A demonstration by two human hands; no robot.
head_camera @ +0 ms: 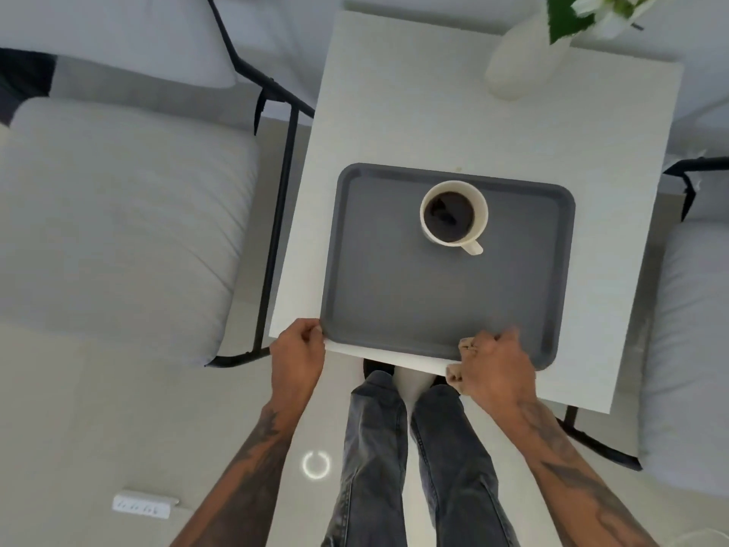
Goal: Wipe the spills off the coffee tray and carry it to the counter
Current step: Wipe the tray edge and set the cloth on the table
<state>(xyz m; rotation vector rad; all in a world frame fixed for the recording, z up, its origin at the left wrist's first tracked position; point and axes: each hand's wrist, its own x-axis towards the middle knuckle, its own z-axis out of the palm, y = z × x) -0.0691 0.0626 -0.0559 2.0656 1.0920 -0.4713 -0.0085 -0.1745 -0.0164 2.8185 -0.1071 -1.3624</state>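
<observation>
A grey rectangular tray [394,294] lies on a white table [394,124], reaching the table's near edge. A cream mug [453,217] full of black coffee stands upright in the tray's far half, handle pointing toward me. My left hand [298,357] curls around the tray's near left corner. My right hand [493,363] grips the tray's near rim, right of the middle, with fingers over the edge. No cloth is in view, and I see no clear spill on the tray.
A white vase [520,61] with green leaves stands at the table's far right. Cushioned chairs with black metal frames flank the table, left [118,215] and right [694,329]. A white power strip [142,507] lies on the floor at my left. My legs stand against the table's near edge.
</observation>
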